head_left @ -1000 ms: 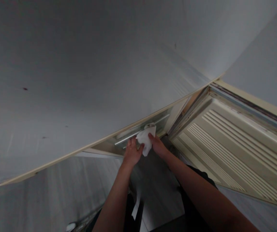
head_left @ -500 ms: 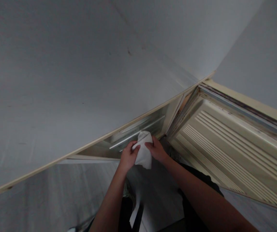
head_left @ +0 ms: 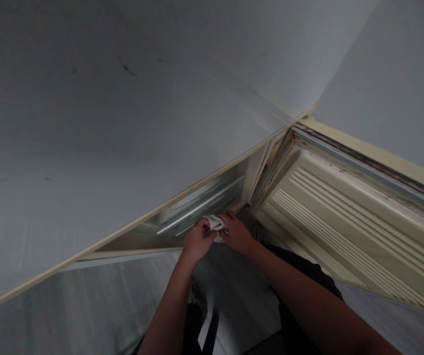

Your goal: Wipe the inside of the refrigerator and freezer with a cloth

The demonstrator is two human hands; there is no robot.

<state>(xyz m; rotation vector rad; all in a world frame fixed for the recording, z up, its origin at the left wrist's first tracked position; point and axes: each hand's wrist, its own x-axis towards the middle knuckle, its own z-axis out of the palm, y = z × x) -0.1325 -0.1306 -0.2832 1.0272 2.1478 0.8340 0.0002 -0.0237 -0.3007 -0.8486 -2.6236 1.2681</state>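
Note:
A white cloth (head_left: 216, 223) is bunched between my two hands, low in front of an open refrigerator-like cabinet. My left hand (head_left: 198, 240) grips its left side with curled fingers. On the other side, my right hand (head_left: 236, 230) is closed round the cloth's right part. Much of the cloth is hidden by my fingers. Just behind my hands is the cabinet's interior (head_left: 148, 240), with pale shelf edges (head_left: 185, 212) inside it.
The open door (head_left: 330, 217) stands to the right, its ribbed cream inner panel facing me and its seal stained dark. A large grey-white top surface (head_left: 104, 148) spreads ahead. Grey plank-patterned floor (head_left: 86, 301) lies below.
The cloth hung spread out between my hands and is now crumpled into a smaller bundle. My hands have drawn slightly lower, and the view has shifted a little.

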